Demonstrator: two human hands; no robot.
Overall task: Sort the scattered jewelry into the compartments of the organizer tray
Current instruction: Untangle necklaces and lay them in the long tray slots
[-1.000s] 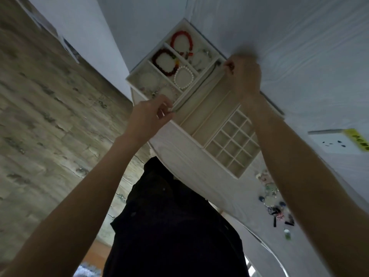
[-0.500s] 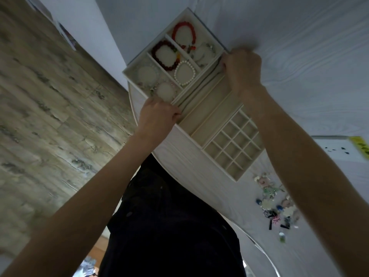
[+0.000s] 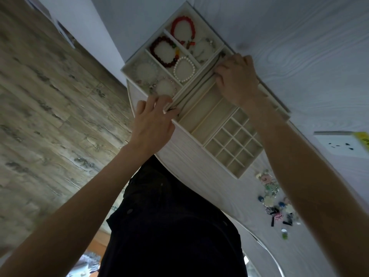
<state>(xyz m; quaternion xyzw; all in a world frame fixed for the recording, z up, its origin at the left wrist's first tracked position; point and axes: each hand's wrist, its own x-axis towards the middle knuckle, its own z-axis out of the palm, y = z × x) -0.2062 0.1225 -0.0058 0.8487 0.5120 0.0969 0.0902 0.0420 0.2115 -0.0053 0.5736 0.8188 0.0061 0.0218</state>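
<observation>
A beige organizer tray point(image 3: 201, 111) lies on the white table, with large square compartments, long narrow slots and a grid of small cells point(image 3: 233, 144). The squares hold a red bracelet point(image 3: 192, 27), a dark red bracelet point(image 3: 157, 42), a pearl bracelet point(image 3: 184, 79) and pale ones. A thin dark necklace point(image 3: 196, 86) lies stretched along a narrow slot. My left hand point(image 3: 151, 122) pinches its near end at the tray's edge. My right hand point(image 3: 237, 80) holds the far end, fingers curled down into the slot.
A pile of scattered small jewelry point(image 3: 273, 200) sits on the table point(image 3: 199, 172) right of the tray. A white card with a yellow label point(image 3: 339, 144) lies further right. Wooden floor point(image 3: 50, 116) is beyond the table's curved edge, and my dark clothing point(image 3: 169, 216) is below.
Both hands have lowered the stretched necklace into the narrow slot. My left hand moved closer to the tray's edge, and my right hand slid along the slot.
</observation>
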